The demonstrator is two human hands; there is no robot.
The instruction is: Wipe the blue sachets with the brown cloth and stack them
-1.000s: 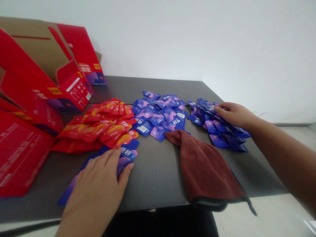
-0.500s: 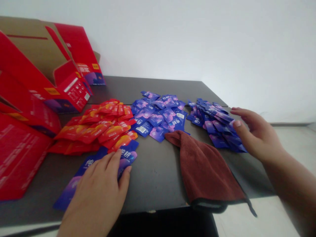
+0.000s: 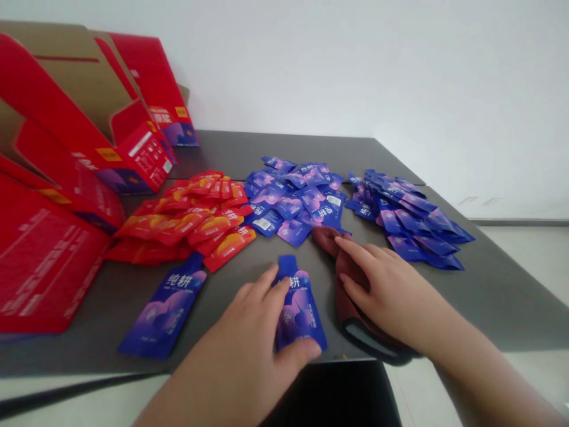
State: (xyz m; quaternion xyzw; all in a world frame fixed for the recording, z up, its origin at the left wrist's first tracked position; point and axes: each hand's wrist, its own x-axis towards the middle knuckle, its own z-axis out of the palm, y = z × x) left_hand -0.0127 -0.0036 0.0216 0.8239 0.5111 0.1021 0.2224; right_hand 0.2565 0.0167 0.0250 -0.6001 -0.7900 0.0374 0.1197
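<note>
My left hand rests over a flat blue-purple spout pouch near the table's front edge. Its fingers are spread, with fingertips at the pouch's upper part and the thumb across its lower end. A second blue-purple pouch lies flat on the table, left of that hand. My right hand is closed on a brown cloth, fingers over its top and thumb at its left side; the cloth's black-edged end hangs at the table edge. The palm hides much of the cloth.
Orange-red pouches are heaped at centre left. Loose blue pouches form a pile in the middle, and more blue pouches are stacked at the right. Open red cartons line the left side of the grey table. A white wall stands behind.
My left hand has moved right, bringing one blue pouch to the front middle and uncovering the other. My right hand has left the right-hand stack and taken hold of the brown cloth.
</note>
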